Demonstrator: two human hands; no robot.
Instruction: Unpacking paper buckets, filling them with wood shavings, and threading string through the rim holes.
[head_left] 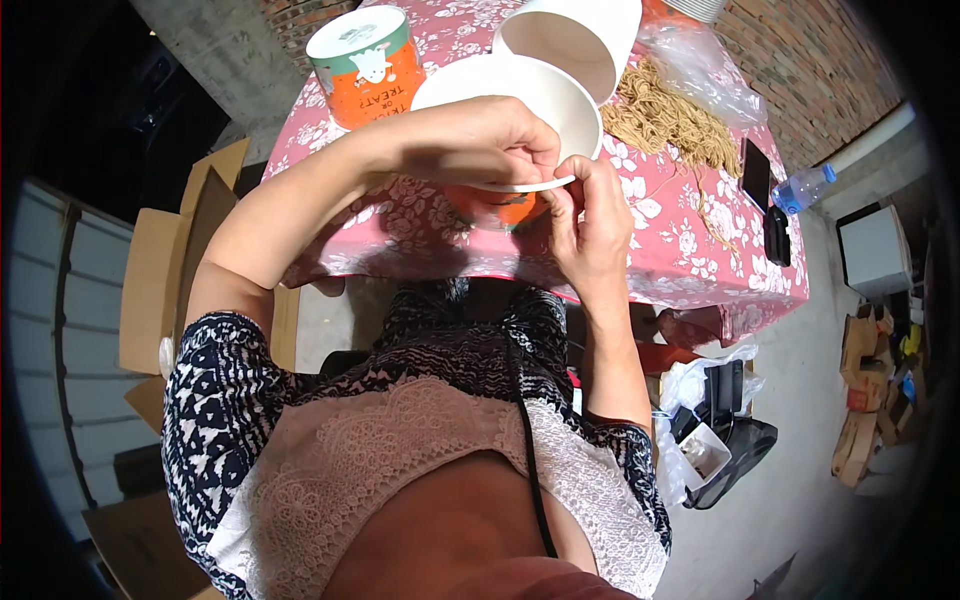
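Note:
A round bucket (pixel 560 100) with a white inside and an orange printed outside lies tilted at the table's near edge, its opening facing up toward me. My left hand (pixel 505 140) reaches over the opening, its fingers curled and pinched together just inside the near rim. What those fingers hold is hidden. My right hand (pixel 595 215) is closed on the rim at the near right, index finger over the edge and thumb outside. Both hands' fingertips are close together across the rim.
A pink flowered cloth (pixel 690 235) covers the table. A closed orange-and-green bucket (pixel 365 70) stands back left; a white-lined bucket (pixel 565 45) lies behind. Tan cord (pixel 670 115) is heaped at right, near a plastic bag (pixel 700 65), phone (pixel 756 172), black case (pixel 776 236) and water bottle (pixel 803 190).

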